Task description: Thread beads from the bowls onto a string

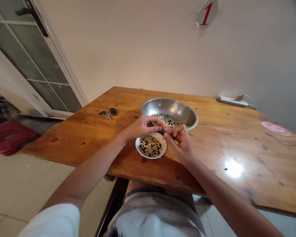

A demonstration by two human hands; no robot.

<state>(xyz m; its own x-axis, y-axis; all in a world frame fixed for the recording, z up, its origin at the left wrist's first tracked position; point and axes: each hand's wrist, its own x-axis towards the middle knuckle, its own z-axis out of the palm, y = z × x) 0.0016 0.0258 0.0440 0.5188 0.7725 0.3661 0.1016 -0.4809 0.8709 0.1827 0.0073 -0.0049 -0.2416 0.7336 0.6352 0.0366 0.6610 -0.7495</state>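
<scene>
**Brown wooden table (88, 138): bare left hand (149, 125) and bare right hand (179, 140) close together over the near edge**

From left: red plastic stool (12, 135) on the floor, beside the table. Behind it, white-framed glazed door (43, 62) with a black lever handle (24, 12). Then a bunch of metal keys (108, 115) with a black oval fob (113, 111), lying flat on the wood.

Left hand: palm down, fingers bent, tips drawn in narrow above the far rim of a small round white bowl (158, 136). Can't tell what's in that grip, too small.

Bowl sits near the table edge, part-filled with small tan and black round pieces (150, 146). Just beyond it, a wide shiny steel basin (175, 107), more loose pieces (174, 123) across its bottom, partly hidden by the hands.

Right hand: fingers curled, thumb and index narrow at the bowl's right side, tips just beside the left's. Contents of the pinch: can't tell either.

Further right: clear plaque with red "1" (207, 13) on the wall, white power strip (233, 101) at the table's back edge, round pink sticker (276, 128) on the tabletop.
</scene>
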